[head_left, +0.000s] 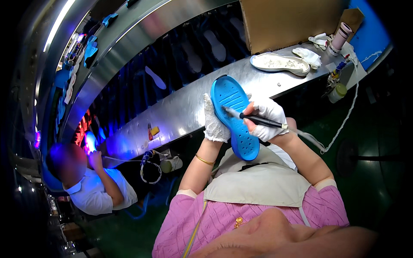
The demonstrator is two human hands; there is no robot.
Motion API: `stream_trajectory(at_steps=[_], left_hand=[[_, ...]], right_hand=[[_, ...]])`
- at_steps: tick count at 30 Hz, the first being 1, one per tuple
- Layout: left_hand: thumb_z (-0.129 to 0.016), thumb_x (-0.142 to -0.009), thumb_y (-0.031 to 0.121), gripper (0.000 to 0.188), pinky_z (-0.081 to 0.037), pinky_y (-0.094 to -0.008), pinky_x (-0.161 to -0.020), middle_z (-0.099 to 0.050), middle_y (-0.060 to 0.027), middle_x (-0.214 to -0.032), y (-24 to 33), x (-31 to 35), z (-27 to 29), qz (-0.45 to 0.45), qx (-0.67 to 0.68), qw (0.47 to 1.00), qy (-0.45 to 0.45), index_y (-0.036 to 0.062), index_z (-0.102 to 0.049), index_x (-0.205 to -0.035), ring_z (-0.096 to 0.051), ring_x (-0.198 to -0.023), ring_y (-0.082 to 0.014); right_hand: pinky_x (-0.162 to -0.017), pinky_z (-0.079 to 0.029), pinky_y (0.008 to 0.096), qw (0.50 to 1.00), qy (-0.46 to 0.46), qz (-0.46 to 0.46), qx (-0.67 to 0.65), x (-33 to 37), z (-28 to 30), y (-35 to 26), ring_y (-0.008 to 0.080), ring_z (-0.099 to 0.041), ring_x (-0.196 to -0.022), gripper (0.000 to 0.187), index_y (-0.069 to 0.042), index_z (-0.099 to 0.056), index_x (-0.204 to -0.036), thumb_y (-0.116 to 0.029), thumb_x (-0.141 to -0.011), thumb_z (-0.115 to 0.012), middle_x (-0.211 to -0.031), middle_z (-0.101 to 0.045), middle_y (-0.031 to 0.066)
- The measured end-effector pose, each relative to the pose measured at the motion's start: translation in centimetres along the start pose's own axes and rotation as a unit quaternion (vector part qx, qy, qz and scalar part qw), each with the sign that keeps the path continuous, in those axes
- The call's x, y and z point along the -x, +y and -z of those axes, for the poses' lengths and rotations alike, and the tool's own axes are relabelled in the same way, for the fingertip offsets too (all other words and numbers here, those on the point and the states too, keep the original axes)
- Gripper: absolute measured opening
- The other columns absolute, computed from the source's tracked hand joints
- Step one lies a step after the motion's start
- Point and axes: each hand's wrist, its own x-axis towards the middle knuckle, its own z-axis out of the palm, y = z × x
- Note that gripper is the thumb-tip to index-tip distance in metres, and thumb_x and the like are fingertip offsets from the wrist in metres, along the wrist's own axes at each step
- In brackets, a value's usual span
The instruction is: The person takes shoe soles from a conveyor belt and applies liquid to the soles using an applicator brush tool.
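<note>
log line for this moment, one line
left hand: gloved, holds blue sole | right hand: gloved, holds pen tool, tip on sole | white sole on bench

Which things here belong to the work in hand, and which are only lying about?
In use:
- blue sole, held by left hand
- black pen tool with white cord, in right hand

Lying about:
- white sole
- spare glove
- tape roll
- small jar
- cardboard

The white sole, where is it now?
In the head view, the white sole lies on the metal bench at upper right, beside a white glove and beyond the blue sole.
</note>
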Motion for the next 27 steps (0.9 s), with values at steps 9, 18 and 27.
stream_trajectory(at_steps=[9,18,27], left_hand=[[-0.023,-0.084,0.083,0.101,-0.043,-0.0467,-0.106,-0.048,-0.0255,-0.139,-0.6,2.0,1.1,0.046,-0.033,0.996,-0.074,0.0038,-0.034,-0.146,-0.052,-0.125,-0.0372],[-0.031,-0.079,0.085,0.101,-0.052,-0.044,-0.096,-0.057,-0.017,-0.129,-3.1,0.9,2.8,0.108,-0.031,0.993,0.04,0.0076,-0.035,-0.144,-0.061,-0.113,-0.0298],[-0.033,-0.074,0.089,0.108,-0.044,-0.054,-0.103,-0.055,-0.0187,-0.132,-1.1,-2.7,2.3,-0.053,0.12,0.986,-0.103,0.0086,-0.033,-0.145,-0.059,-0.113,-0.0356]], right_hand=[[-0.068,-0.051,0.0246,0.993,-0.041,-0.049,-0.101,3.2,1.2,0.9,0.0103,-0.062,-0.074,0.018,-0.005,-0.061,-0.089,-0.007,-0.079,-0.076,-0.083,-0.065,0.0046],[-0.073,-0.051,0.0263,0.963,-0.078,-0.157,-0.204,3.6,2.1,0.9,0.0127,-0.063,-0.08,0.012,-0.003,-0.06,-0.088,-0.001,-0.083,-0.07,-0.089,-0.064,0.0062],[-0.076,-0.052,0.029,0.993,-0.102,0.011,-0.055,0.9,1.5,-0.7,0.0149,-0.065,-0.082,0.014,-0.005,-0.066,-0.088,0.0,-0.078,-0.074,-0.089,-0.068,0.007]])
